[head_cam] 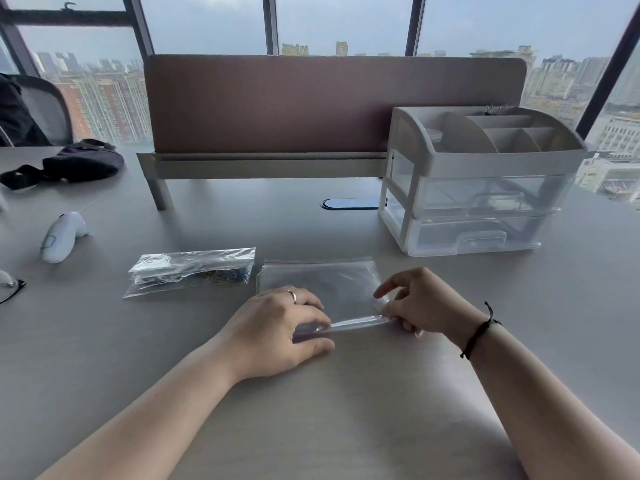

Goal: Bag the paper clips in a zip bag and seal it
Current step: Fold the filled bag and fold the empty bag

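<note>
Pinching the near edge of the clear empty zip bag (317,285) at frame centre with both hands (280,332) (420,303), you've bagged nothing; clips sit in the packet (188,271) left.

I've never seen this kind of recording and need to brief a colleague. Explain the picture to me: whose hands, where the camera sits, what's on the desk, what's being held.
There is no machine here: a person works with two bare hands. The single picture comes from a camera worn on their head, looking forward and down.

The left hand and right hand each pinch one end of the near edge of an empty clear zip bag lying on the grey desk.

To the left lies a second clear bag with small dark items inside, possibly the paper clips; they are too blurred to confirm.

Further back stand a plastic drawer organiser, a brown divider panel, a white handheld controller and a dark pouch.
</note>
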